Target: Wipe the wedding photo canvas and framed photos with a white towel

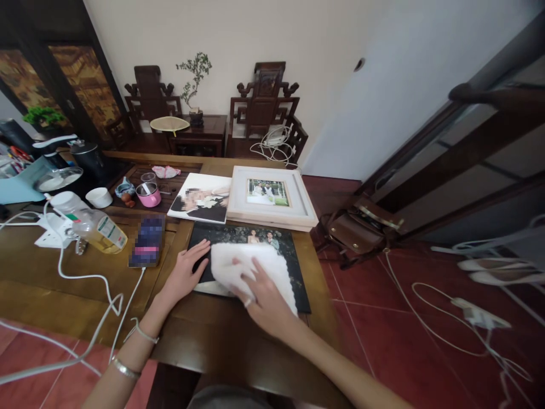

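Dark photo [297, 267] sits mid-frame; left hand [190, 268] lies flat on its left side, right hand [264, 300] spread on white cloth [275, 262].

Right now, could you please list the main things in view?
table: 1, brown, in foreground
print: 1, mostly black, on table
cloth: 1, white, on print
framed photo: 1, mostly white, behind print
photo panel: 1, black and white, beside framed photo
phone: 1, dark, left of print
bottle: 1, clear and yellowish, left of phone
mug: 1, pink, behind phone
chairs: 2, dark brown, beyond table
bonsai: 1, green, between chairs
bag: 1, brown, right of table
left hand: 1, bare, on print
right hand: 1, ringed, on cloth
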Demonstrator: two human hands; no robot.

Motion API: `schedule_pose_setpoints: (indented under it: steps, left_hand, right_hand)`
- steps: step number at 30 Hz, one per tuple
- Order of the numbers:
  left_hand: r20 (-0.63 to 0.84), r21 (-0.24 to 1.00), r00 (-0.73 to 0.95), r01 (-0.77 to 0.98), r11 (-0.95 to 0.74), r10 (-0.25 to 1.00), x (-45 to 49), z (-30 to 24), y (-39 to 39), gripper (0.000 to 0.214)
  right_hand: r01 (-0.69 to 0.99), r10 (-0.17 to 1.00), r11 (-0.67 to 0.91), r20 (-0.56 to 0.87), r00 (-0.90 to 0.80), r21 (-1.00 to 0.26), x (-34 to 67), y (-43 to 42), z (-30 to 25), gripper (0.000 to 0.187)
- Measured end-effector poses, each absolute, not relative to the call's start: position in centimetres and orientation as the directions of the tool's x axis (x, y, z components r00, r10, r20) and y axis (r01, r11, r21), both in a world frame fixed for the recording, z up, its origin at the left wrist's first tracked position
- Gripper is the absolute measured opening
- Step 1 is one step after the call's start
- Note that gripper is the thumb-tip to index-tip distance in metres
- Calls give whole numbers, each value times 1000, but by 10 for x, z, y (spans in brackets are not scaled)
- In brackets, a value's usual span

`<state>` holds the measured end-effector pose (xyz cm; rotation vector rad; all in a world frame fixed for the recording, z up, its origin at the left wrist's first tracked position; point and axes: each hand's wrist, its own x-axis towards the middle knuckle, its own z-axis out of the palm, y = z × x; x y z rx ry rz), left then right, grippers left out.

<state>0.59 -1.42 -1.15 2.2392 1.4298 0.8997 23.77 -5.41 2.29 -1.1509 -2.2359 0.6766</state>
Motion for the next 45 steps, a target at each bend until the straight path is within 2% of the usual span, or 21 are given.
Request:
schedule_pose_setpoints:
  steps: [4, 7, 13, 16, 18, 21, 24, 26, 28, 30, 33, 36, 40, 45]
  left_hand:
    - [323, 576, 302, 690, -439, 897, 6, -11, -14, 36]
    - [310, 577, 304, 693, -432, 901, 6, -12, -14, 36]
    - [201, 589, 340, 708, -390, 919, 5, -3, -19, 43]
    - [146, 635, 367, 677, -371, 919, 2, 4, -21, 49]
    - [136, 688, 349, 641, -342, 927, 0, 7, -22, 53]
    - [178, 753, 300, 572, -326, 937, -2, 6, -21, 57]
    - [256, 760, 291, 529, -378, 922, -3, 2, -20, 59]
    - [271, 739, 305, 542, -400, 913, -2, 1, -20, 60]
    - [233, 696, 328, 601, -393, 915, 1, 0, -20, 58]
    - [174, 629, 342, 683, -371, 924, 4, 0, -21, 55]
    - [122, 515, 336, 783, -349, 934, 9, 0, -20, 53]
    - [118, 424, 341, 832, -358, 933, 11, -1, -19, 51]
    - [145, 371, 351, 847, -380, 925, 11, -3, -19, 49]
    - [155, 354, 354, 852, -386, 922, 9, -6, -17, 48]
  right_hand:
    - [504, 765, 565, 187, -616, -653, 244, -93, 31, 25]
    - [504, 750, 556, 137, -647, -661, 248, -86, 36, 24]
    - [651, 882, 435, 152, -445, -622, 247, -11, 27, 40]
    - [675, 890, 448, 214, -404, -586, 232, 13, 22, 37]
    - [677, 855, 515, 253, -453, -525, 217, 11, 20, 33]
    - [583, 733, 662, 242, -636, -471, 200, -15, 19, 27]
    - [396, 581, 746, 231, -781, -536, 199, -51, 26, 25]
    - [329, 545, 724, 210, -812, -606, 209, -69, 34, 22]
    - [338, 572, 662, 160, -804, -669, 225, -77, 41, 22]
    - [410, 662, 579, 113, -741, -705, 242, -74, 42, 25]
    - [526, 835, 423, 92, -543, -738, 260, -54, 34, 34]
    - [526, 934, 268, 83, -347, -807, 259, -24, 26, 43]
    - [384, 969, 154, 63, -237, -910, 228, 19, 28, 49]
    - [313, 947, 202, 104, -303, -928, 179, 56, 33, 48]
